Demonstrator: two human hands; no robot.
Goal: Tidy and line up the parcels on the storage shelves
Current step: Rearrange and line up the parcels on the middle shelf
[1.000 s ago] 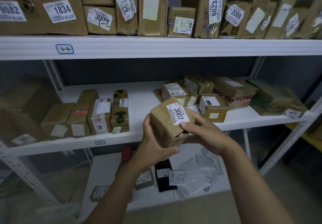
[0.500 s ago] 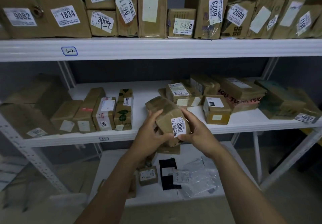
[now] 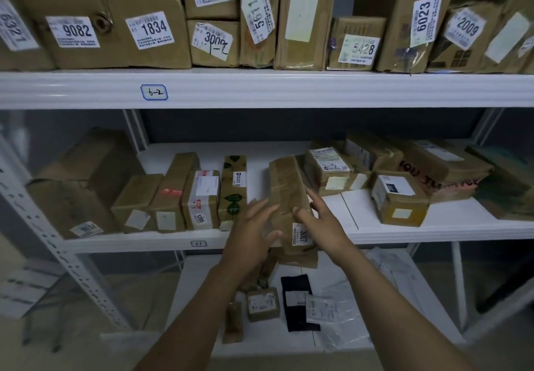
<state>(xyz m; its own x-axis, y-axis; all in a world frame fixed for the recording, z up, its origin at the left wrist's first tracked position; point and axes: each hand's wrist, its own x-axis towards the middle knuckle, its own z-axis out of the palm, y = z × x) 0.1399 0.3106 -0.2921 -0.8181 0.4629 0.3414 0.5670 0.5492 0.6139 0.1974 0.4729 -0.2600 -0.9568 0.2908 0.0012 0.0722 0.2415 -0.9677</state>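
**A:** Which step is this?

**B:** Seating the parcel (image 3: 289, 197) in the row on the middle shelf (image 3: 404, 235). It lies lengthwise in the gap just right of the leaf box (image 3: 234, 191). Its labelled front end overhangs the shelf's front edge.

**A:** Are the hands gripping it?

**B:** No, I'd say not. The left hand (image 3: 251, 235) has straight fingers (image 3: 263, 208) against the parcel's left side. The right hand (image 3: 323, 226) rests spread, near-straight fingers on its top right edge. Both are open and only touching.

**A:** What comes next?

**B:** Probably a push back until its front sits level with the boxes to the left, then a nudge toward the leaf box. The pressure should be even on both sides, or the parcel may skew.
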